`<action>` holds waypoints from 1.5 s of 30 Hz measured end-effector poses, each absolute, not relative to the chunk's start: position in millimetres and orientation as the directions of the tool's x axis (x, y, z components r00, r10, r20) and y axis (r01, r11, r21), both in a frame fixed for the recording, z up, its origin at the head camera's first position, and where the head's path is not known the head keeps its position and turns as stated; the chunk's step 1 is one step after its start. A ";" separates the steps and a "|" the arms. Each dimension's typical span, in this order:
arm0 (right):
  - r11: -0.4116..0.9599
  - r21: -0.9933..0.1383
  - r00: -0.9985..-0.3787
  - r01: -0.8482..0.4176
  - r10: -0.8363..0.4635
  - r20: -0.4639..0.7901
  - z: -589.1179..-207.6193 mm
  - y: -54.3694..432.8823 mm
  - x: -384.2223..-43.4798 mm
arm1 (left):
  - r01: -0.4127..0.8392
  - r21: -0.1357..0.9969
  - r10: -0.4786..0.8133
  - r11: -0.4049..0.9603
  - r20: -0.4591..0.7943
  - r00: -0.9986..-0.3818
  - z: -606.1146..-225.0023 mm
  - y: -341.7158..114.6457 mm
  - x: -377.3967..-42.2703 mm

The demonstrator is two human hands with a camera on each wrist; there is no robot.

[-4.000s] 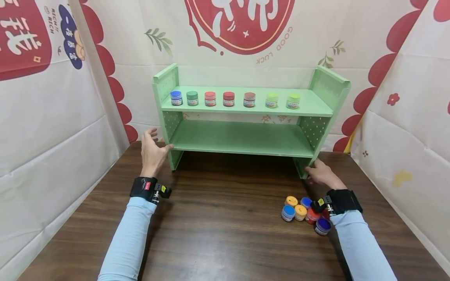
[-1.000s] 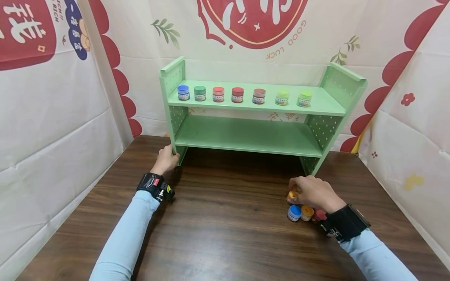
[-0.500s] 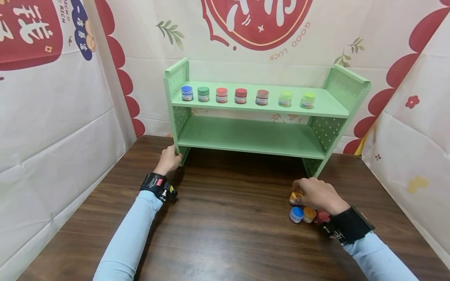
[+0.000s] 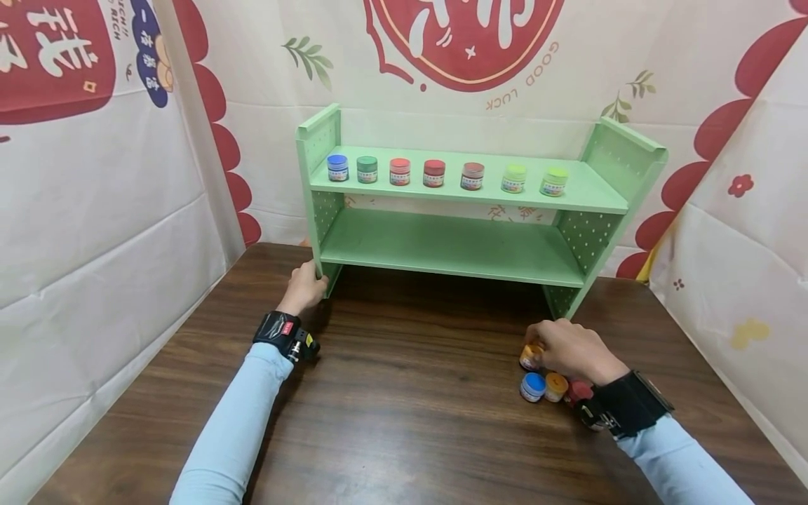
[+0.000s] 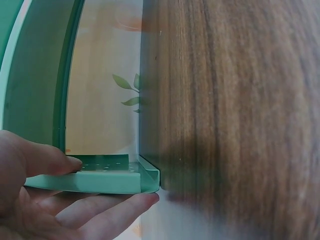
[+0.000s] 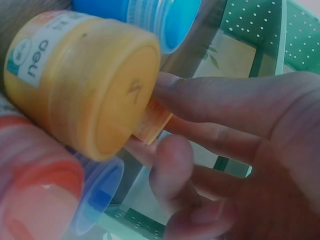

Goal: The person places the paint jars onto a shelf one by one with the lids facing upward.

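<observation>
A green two-tier shelf [image 4: 451, 245] stands at the back of the table. My left hand [image 4: 304, 289] grips the lower left side panel [image 5: 95, 181]; the left wrist view shows the thumb on its inner face and the fingers outside. My right hand [image 4: 571, 351] is at the front right, pinching an orange-yellow paint jar [image 4: 530, 358] that stands on the table. In the right wrist view this jar [image 6: 154, 122] is partly hidden behind another yellow jar [image 6: 90, 85]. Close by are a blue-lidded jar [image 4: 533, 386], a second yellow one [image 4: 555, 386] and a red one [image 4: 578, 391].
Along the top tier runs a row of several paint jars, from a blue one [image 4: 337, 168] at left to a lime green one [image 4: 554, 182] at right. A patterned cloth [image 4: 252, 140] hangs behind and beside the brown table [image 4: 391, 407].
My right hand has left the shelf's right leg and come forward to pinch the yellow jar. My left hand has moved lower and now grips the left panel. Over the last second, little differs.
</observation>
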State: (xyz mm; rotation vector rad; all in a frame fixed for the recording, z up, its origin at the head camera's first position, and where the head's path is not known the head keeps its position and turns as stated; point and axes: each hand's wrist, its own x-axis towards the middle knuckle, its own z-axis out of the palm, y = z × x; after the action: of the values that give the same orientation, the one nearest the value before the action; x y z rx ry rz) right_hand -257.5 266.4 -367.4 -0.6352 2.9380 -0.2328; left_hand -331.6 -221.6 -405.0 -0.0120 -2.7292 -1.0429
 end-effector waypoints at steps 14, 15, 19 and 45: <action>0.903 -0.160 -0.904 -0.398 -0.416 -0.096 -365.2 263.0 -257.7 | 0.062 0.675 -0.077 0.735 0.175 -0.982 -407.1 -220.5 -329.0; 0.904 -0.162 -0.905 -0.396 -0.414 -0.100 -365.0 263.2 -257.8 | 0.063 0.675 -0.077 0.735 0.175 -0.982 -406.9 -220.3 -329.0; 0.905 -0.169 -0.905 -0.390 -0.410 -0.111 -364.8 264.1 -257.5 | 0.061 0.675 -0.075 0.735 0.171 -0.982 -405.7 -219.2 -328.9; 0.870 -0.274 -0.896 -0.409 -0.440 -0.061 -275.7 290.5 -290.7 | 0.080 0.669 -0.065 0.739 0.190 -0.980 -404.8 -221.8 -330.0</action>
State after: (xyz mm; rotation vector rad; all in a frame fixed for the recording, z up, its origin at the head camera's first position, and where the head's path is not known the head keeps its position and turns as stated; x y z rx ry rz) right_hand -290.7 290.5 -275.7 -0.6656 2.9201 -0.3875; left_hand -330.0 -221.8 -404.8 -0.0119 -2.7387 -1.0672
